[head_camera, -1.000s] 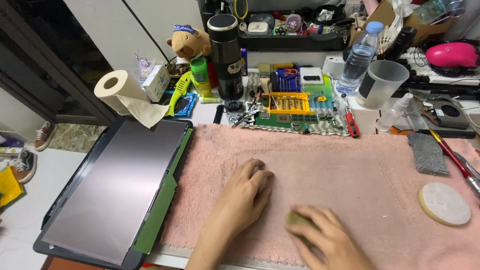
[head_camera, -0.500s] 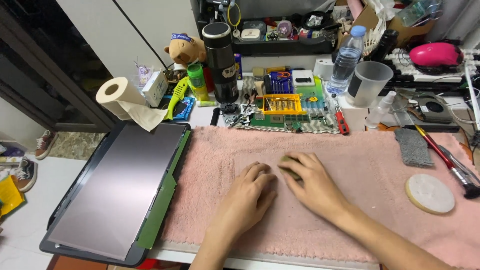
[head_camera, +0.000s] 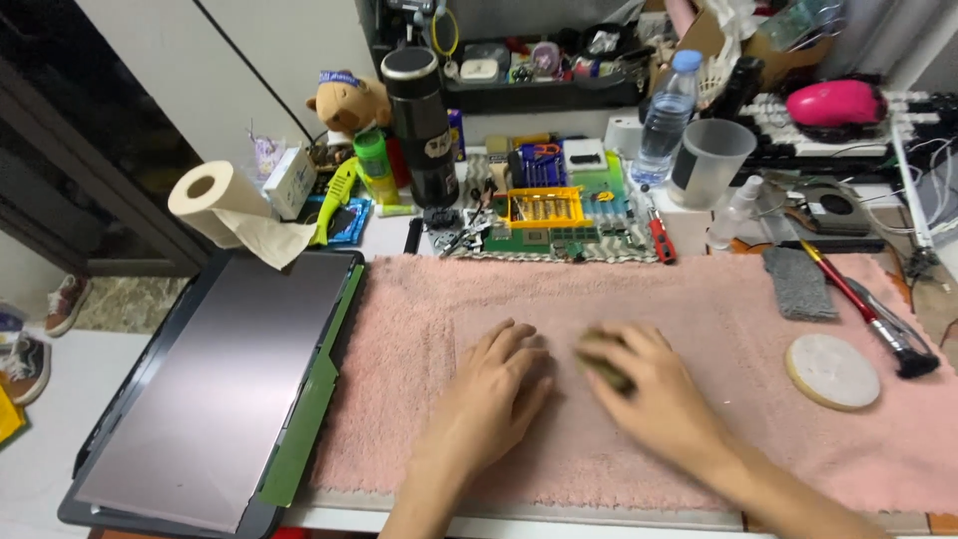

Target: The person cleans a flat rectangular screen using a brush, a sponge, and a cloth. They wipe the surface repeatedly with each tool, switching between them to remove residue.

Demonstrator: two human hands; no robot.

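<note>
My right hand (head_camera: 649,394) has slid back across the pink towel (head_camera: 699,299) from where it lay half a second ago, and the small olive-green thing (head_camera: 605,371) that showed under it a second ago shows again at its fingers now, blurred, so I cannot tell its true shape, only that it looks soft-edged and dull, like a pad or cloth. My right fingers curl loosely over it, grasping or pressing it against the towel; the blur hides which. That sweep out and back, by my judgement, reads as rubbing or smoothing the pile rather than carrying anything away. My left hand (head_camera: 489,389) has hardly moved: it lies flat, fingers released and spread, palm down on the towel just beside the right, holding nothing. The towel is thick terry, nubbly, and covers most of the table (head_camera: 40,469). To the left lies a dark slab-like panel (head_camera: 215,379) with a smooth matte-grey face and a green strip along its right edge. On the right of the towel rest a round white disc (head_camera: 831,370), chalky-looking, a grey fuzzy rectangle of cloth (head_camera: 799,282), and a red-handled brush (head_camera: 866,309) with black bristles. Behind stand a tall black tumbler (head_camera: 420,125), a clear plastic bottle (head_camera: 666,118), a frosted cup (head_camera: 709,162) and a paper roll (head_camera: 215,200).
</note>
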